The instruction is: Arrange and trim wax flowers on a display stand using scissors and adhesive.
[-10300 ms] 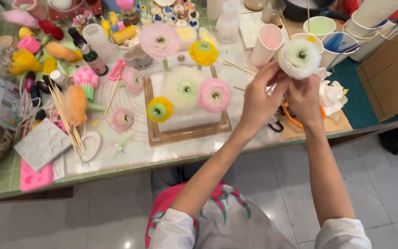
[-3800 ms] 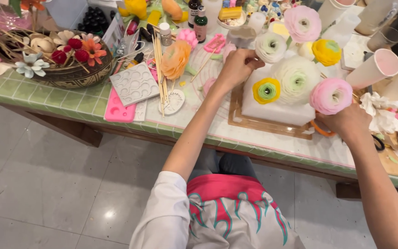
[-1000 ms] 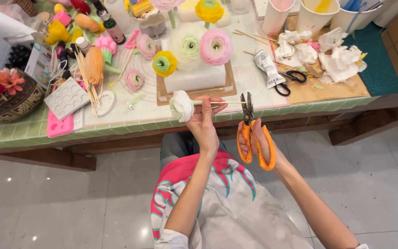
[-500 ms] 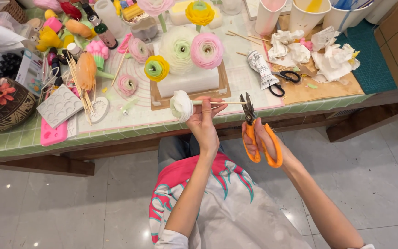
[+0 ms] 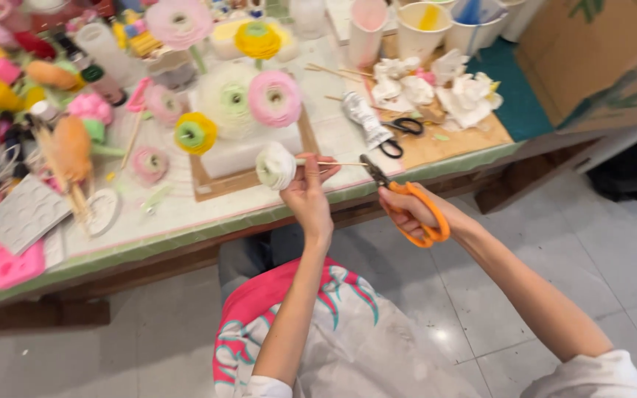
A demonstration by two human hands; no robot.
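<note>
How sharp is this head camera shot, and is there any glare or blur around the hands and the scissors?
Head view: mildly soft overall, with motion blur on the craft clutter at the left edge; left hand holding the white flower and right hand with the orange scissors stay readable; lighting is even and soft; a small glare spot shows on the floor tile.

Two hands are working — the left hand [image 5: 310, 193] holding one white flower [image 5: 276, 165], the right hand [image 5: 409, 210] gripping one pair of orange scissors [image 5: 413, 206] — one black pair [image 5: 396, 136] is lying apart.
</note>
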